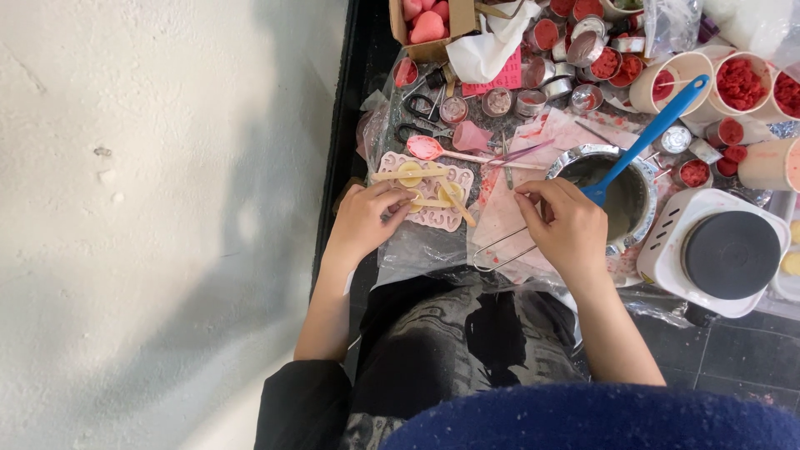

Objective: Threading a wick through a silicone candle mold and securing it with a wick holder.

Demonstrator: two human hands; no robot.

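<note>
Kneeling over the pink silicone mould [427, 190], I had my left hand [365, 223] resting on its near edge, fingers curled and pinching one of the pale wooden sticks [417, 174] laid across it. My right hand [567, 225] hovered to the right of the mould, thumb and forefinger pressed together on something thin (a wick or a bit of thread, I could not tell which). Neither hand was loose; both were closed in a fine pinch.

By my reckoning I was at the stage of setting sticks over the filled cavities, two of which showed yellowish wax. The next move would want a steady, light touch, so that the stick stays centred and the soft wax is not disturbed.

Counting outward from the mould: about three sticks lay on it. Just beyond it sat one pink spoon [427, 147] and one pair of dark scissors [421, 117]. To its right stood one metal pot [615, 185] of melted wax with one blue-handled spatula [654, 129] leaning in it, and further right one white hotplate [717, 250] with a dark round top. Beyond the pot were three paper cups [742, 83] holding red wax pieces, and a scatter of small metal tins [546, 71], many with red in them, too crowded to count surely. Far beyond the mould, one cardboard box [429, 25] held pink shapes. Everything rested on crinkled plastic sheeting [417, 250] over the dark floor.
</note>
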